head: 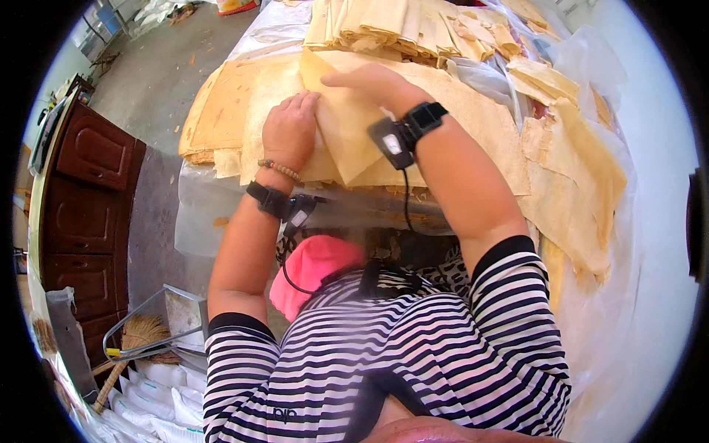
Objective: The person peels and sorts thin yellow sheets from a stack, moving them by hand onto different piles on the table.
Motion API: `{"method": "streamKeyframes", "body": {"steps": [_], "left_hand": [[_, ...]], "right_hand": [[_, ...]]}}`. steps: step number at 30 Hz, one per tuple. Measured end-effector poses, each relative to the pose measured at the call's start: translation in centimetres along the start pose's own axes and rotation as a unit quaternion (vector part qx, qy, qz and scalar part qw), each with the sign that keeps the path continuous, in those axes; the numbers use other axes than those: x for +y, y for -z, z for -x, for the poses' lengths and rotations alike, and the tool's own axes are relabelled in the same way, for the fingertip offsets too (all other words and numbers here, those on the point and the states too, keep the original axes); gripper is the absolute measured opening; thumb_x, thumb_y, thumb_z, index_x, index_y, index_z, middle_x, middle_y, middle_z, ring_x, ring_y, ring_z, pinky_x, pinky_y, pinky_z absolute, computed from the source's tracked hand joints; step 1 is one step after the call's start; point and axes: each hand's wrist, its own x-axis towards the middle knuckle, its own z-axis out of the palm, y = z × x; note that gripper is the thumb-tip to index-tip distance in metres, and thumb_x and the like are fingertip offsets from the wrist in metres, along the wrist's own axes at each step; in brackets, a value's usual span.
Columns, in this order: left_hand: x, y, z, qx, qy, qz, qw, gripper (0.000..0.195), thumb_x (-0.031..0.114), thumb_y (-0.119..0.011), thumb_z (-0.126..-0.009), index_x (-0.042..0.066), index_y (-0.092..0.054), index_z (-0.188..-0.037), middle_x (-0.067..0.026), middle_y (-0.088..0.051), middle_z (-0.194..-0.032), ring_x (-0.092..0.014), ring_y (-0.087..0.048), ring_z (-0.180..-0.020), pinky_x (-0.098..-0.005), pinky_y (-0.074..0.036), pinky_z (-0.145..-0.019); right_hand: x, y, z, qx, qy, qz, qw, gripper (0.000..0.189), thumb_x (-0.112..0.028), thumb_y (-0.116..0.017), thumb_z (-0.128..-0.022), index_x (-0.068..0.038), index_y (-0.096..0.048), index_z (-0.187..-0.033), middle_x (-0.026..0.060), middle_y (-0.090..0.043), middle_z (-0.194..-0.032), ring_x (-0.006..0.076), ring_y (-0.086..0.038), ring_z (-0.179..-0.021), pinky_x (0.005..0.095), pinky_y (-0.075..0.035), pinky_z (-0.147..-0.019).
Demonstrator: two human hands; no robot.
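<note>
A thin, translucent pale-yellow sheet (346, 130), possibly dried tofu skin, is partly folded, with one corner pointing towards me. My left hand (291, 130) rests on the stack, its curled fingertips gripping the sheet's left edge. Over the sheet's upper right part is my right hand (368, 83), blurred, with one finger or thumb stretched leftwards. Whether it pinches the sheet is hidden. Underneath both hands lies a broad stack of similar yellow sheets (465, 111), some with rough, torn edges.
Folded sheets (382, 25) are piled at the far side. Torn sheets (576, 177) hang over clear plastic film (604, 332) on the right. A dark wooden cabinet (83, 221) stands left, near a straw broom (141, 332) and a metal-framed dustpan (185, 315). Pink cloth (313, 271) is by my waist.
</note>
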Motion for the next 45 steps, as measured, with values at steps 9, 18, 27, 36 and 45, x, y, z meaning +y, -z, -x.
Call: {"method": "streamKeyframes", "body": {"steps": [9, 18, 27, 36, 45], "left_hand": [[-0.2, -0.3, 0.5, -0.047, 0.055, -0.024, 0.997, 0.035, 0.014, -0.058, -0.09, 0.009, -0.061, -0.125, -0.0086, -0.067, -0.124, -0.026, -0.063, -0.112, -0.0411, -0.049, -0.094], [0.4, 0.4, -0.1, -0.078, 0.053, -0.056, 0.994, 0.032, 0.015, -0.053, -0.092, 0.012, -0.062, -0.122, -0.0082, -0.064, -0.129, -0.026, -0.061, -0.117, -0.0433, -0.049, -0.096], [0.9, 0.1, -3.8, -0.174, 0.028, -0.015, 0.984, 0.035, 0.014, -0.055, -0.09, 0.008, -0.061, -0.124, -0.0113, -0.063, -0.131, -0.031, -0.06, -0.117, -0.0432, -0.05, -0.095], [1.9, -3.1, -4.5, -0.17, 0.048, 0.055, 0.983, 0.05, 0.035, -0.045, -0.102, 0.006, -0.05, -0.142, -0.0151, -0.05, -0.147, -0.03, -0.042, -0.14, -0.0407, -0.031, -0.116], [2.2, -3.3, -4.2, -0.176, 0.03, 0.008, 0.984, 0.046, 0.036, -0.044, -0.102, 0.019, -0.051, -0.144, -0.0119, -0.046, -0.151, -0.027, -0.038, -0.143, -0.0401, -0.029, -0.117]], "right_hand": [[5.3, -3.0, 0.2, 0.209, 0.18, 0.142, 0.95, 0.045, -0.044, -0.062, -0.089, 0.0, -0.073, -0.089, 0.0217, -0.07, -0.089, 0.0387, -0.066, -0.084, 0.0432, -0.051, -0.075], [6.1, -2.0, 6.4, 0.343, 0.057, -0.005, 0.938, 0.033, -0.032, -0.066, -0.089, 0.0, -0.073, -0.093, 0.0168, -0.069, -0.074, 0.0272, -0.064, -0.065, 0.0376, -0.05, -0.065], [7.0, -0.1, 6.7, 0.324, 0.061, -0.166, 0.93, 0.034, -0.03, -0.07, -0.089, 0.004, -0.072, -0.093, 0.0042, -0.069, -0.072, 0.0078, -0.06, -0.063, 0.0275, -0.048, -0.06], [6.4, 7.1, 8.0, 0.321, 0.113, -0.128, 0.932, 0.039, -0.035, -0.069, -0.089, 0.004, -0.073, -0.096, 0.0071, -0.069, -0.072, 0.0102, -0.061, -0.064, 0.0298, -0.048, -0.061], [10.1, 9.7, 15.9, 0.409, 0.053, -0.136, 0.901, 0.038, -0.032, -0.07, -0.091, 0.004, -0.072, -0.104, 0.004, -0.072, -0.089, 0.0087, -0.062, -0.076, 0.0255, -0.049, -0.069]]}}
